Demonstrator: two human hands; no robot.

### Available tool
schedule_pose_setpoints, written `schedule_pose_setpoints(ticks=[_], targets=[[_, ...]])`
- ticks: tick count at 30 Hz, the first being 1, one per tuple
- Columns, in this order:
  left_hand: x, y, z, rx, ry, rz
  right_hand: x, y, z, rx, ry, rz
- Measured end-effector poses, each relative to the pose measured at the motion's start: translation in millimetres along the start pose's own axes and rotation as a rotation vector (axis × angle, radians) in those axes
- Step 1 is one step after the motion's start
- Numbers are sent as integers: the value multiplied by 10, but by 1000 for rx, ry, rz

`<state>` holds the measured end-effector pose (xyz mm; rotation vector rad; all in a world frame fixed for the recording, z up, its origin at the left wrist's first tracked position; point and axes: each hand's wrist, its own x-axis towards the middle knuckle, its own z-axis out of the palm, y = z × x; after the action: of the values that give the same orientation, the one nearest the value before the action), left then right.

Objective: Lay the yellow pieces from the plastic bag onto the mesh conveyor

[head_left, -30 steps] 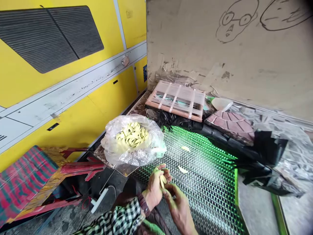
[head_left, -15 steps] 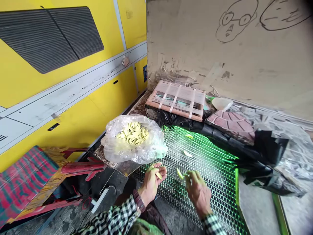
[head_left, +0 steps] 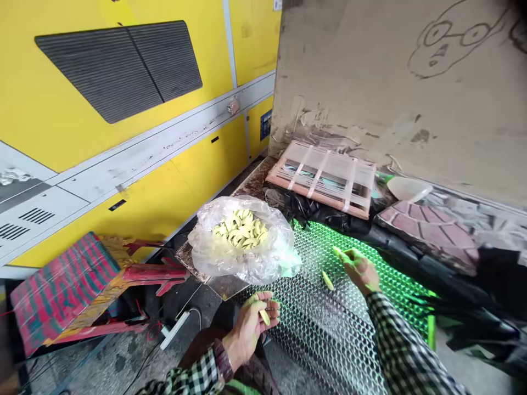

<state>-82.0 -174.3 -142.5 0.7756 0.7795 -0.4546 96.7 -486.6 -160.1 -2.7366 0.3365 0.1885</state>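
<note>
My left hand (head_left: pixel 252 318) is palm up at the near edge of the metal mesh belt, fingers curled around a pale yellow crescent-shaped piece (head_left: pixel 264 316). Whether more pieces lie deeper in the palm is partly hidden. My right hand (head_left: pixel 362 270) reaches over the belt (head_left: pixel 304 312), thumb and fingers pinched on another crescent piece (head_left: pixel 340 254). A single crescent piece (head_left: pixel 328 281) lies on the mesh, just left of and below the right hand. To the left, a clear plastic bag (head_left: pixel 209 258) stands open with a heap of similar pieces (head_left: pixel 242 227) inside.
A yellow machine cabinet (head_left: pixel 214 159) stands at the left and a cardboard sheet (head_left: pixel 349 82) at the back. A taped wooden frame (head_left: pixel 325 173) and black plastic (head_left: pixel 411 258) border the belt. A red stand with a plaid cover (head_left: pixel 66 291) is at lower left.
The view has turned left. My right hand has moved farther up the belt and now pinches a piece; fewer loose pieces show on the mesh. My left hand stays low, still holding its piece.
</note>
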Motion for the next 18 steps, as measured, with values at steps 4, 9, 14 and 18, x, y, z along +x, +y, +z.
schedule_pose_setpoints(ticks=[4,9,14,18], targets=[[21,27,9,-47,2,-18,-253,-245,-64,38,160,29],[120,4,183,-179,-56,-5,-1408,-826,273,454,-80,-390],[183,-104,420,-219,-241,-1,-2107,-987,680,476,-15,-426],[114,-221,479,-109,-259,-42,-1928,-643,684,451,72,-278]])
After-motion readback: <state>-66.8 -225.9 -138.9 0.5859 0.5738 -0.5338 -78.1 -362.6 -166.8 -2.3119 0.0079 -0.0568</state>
